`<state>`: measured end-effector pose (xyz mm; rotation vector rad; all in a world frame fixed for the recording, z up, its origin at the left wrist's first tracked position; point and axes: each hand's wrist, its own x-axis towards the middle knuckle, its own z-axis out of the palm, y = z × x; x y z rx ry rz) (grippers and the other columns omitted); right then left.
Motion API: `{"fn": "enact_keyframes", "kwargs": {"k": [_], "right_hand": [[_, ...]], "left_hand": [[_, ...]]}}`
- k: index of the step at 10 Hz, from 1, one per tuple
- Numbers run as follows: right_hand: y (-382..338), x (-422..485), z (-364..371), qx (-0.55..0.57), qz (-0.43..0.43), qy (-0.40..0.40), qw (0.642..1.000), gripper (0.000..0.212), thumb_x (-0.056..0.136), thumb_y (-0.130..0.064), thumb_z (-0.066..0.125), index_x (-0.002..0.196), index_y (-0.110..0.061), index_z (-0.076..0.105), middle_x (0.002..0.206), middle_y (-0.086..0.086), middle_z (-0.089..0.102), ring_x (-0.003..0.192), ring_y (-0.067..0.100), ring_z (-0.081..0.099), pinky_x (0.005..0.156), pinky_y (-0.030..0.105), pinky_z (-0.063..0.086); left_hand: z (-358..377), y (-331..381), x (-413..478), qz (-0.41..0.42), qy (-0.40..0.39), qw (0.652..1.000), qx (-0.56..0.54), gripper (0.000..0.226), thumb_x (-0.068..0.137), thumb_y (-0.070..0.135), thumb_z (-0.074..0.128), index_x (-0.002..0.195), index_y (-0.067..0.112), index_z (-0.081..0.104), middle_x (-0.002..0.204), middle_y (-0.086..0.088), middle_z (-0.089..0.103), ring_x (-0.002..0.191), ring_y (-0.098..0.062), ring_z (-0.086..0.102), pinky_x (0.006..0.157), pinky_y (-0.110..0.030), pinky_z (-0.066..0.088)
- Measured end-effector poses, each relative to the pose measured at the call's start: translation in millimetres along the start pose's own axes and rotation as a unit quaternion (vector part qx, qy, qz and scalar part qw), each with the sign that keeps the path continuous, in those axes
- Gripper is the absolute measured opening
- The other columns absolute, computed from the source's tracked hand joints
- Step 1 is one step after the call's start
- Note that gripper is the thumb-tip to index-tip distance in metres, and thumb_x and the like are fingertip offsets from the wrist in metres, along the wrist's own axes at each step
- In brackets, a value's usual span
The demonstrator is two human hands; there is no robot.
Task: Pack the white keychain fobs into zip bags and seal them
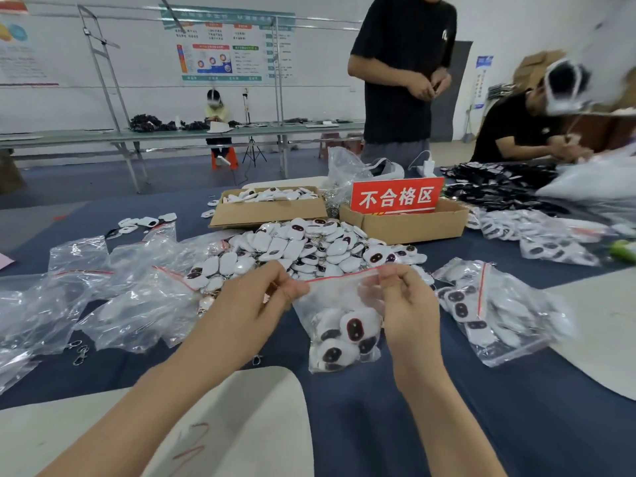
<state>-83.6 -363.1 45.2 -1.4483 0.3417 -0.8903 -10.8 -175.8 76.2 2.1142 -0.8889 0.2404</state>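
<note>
Nearest me a pale sheet (241, 425) lies on the dark blue table cloth (378, 425), with both forearms reaching out over it. Just beyond, my left hand (261, 297) pinches the left end of a clear zip bag (344, 304) at its red strip, and my right hand (406, 304) pinches the right end, fingers curled, so the top edge is stretched between them. A handful of white fobs (354, 330) with dark oval faces sits bunched in the bottom of that bag; I cannot tell whether the strip is pressed closed. To the left lie crumpled empty bags (130, 304) and a few metal clips (79, 352); to the right lies a filled bag (492, 311). Behind the hands a loose pile of fobs (309, 246) spreads across the cloth. Farther back stand two cardboard boxes: the left box (268, 211) holds more fobs, the right box (413, 225) carries a red sign (395, 196). Beyond them a person in a black shirt (402, 63) stands, and another person (516, 129) sits at far right.
</note>
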Motion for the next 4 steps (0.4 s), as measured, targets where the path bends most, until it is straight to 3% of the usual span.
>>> {"fn": "enact_keyframes", "kwargs": {"k": [1, 2, 3, 4], "right_hand": [[-13, 32, -40, -0.017, -0.033, 0.033, 0.999, 0.019, 0.102, -0.031, 0.056, 0.090, -0.021, 0.066, 0.078, -0.009, 0.074, 0.071, 0.007, 0.072, 0.062, 0.014, 0.053], [-29, 87, -81, -0.091, -0.058, 0.101, 0.989, 0.020, 0.102, -0.033, 0.055, 0.088, -0.023, 0.065, 0.072, -0.008, 0.073, 0.063, 0.001, 0.067, 0.057, 0.013, 0.050], [-47, 148, -115, -0.177, -0.058, 0.123, 0.975, 0.016, 0.101, -0.030, 0.057, 0.103, -0.018, 0.067, 0.095, -0.002, 0.071, 0.088, 0.009, 0.068, 0.074, 0.026, 0.048], [-64, 173, -141, -0.232, -0.037, 0.135, 0.963, 0.046, 0.100, -0.040, 0.055, 0.136, -0.012, 0.053, 0.110, -0.003, 0.059, 0.103, 0.015, 0.055, 0.085, 0.025, 0.037]], "left_hand": [[33, 31, 28, -0.006, -0.046, 0.991, -0.128, 0.031, 0.093, 0.060, 0.055, 0.079, 0.032, 0.061, 0.077, 0.010, 0.072, 0.065, -0.008, 0.067, 0.063, -0.032, 0.058], [76, 72, 81, 0.016, -0.058, 0.985, -0.163, 0.029, 0.099, 0.045, 0.059, 0.082, 0.022, 0.063, 0.076, 0.005, 0.073, 0.064, -0.007, 0.068, 0.059, -0.031, 0.057], [116, 108, 137, -0.049, -0.096, 0.975, -0.196, 0.030, 0.104, 0.034, 0.055, 0.094, 0.007, 0.067, 0.089, -0.008, 0.075, 0.070, -0.014, 0.068, 0.063, -0.034, 0.059], [140, 113, 148, -0.111, -0.140, 0.959, -0.218, 0.029, 0.107, 0.034, 0.048, 0.105, 0.008, 0.062, 0.113, -0.016, 0.070, 0.090, -0.025, 0.070, 0.085, -0.045, 0.061]]}}
